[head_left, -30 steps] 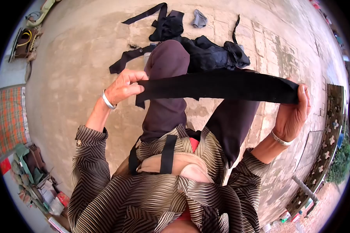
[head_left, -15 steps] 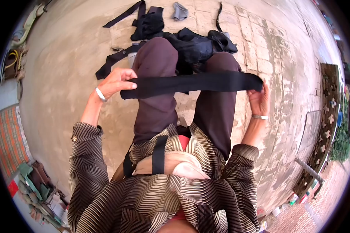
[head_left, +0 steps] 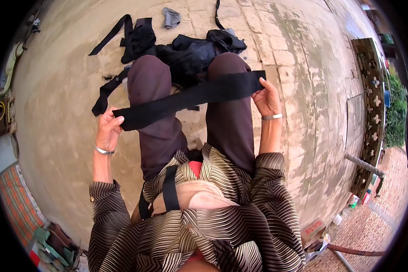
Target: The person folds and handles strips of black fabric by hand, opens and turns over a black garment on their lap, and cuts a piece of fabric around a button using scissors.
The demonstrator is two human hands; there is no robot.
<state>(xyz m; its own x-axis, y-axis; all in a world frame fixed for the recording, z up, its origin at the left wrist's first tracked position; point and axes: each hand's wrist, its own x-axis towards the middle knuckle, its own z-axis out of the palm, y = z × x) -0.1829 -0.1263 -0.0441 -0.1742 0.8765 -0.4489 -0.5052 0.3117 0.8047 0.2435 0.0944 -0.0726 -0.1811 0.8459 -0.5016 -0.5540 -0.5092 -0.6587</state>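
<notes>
A long black cloth strip (head_left: 190,97) is stretched between my hands, above my knees, its right end higher than its left. My left hand (head_left: 108,129) pinches the left end between thumb and fingers. At the other end, my right hand (head_left: 267,97) grips the strip near its corner. Beyond my knees a heap of dark cloth (head_left: 186,54) lies on the ground, with a black piece with a long band (head_left: 139,40) beside it. Another dark strip (head_left: 106,93) lies left of my knee.
A small grey cloth (head_left: 171,18) lies on the paved ground (head_left: 68,118) at the far side. A checked cloth (head_left: 20,204) is at the left edge. A low wall with cross-shaped openings (head_left: 371,118) and a cardboard box (head_left: 313,229) stand on the right.
The strip and both hands have shifted left in view, and its right end has risen above the left. The view has turned, so the ground items also appear further left.
</notes>
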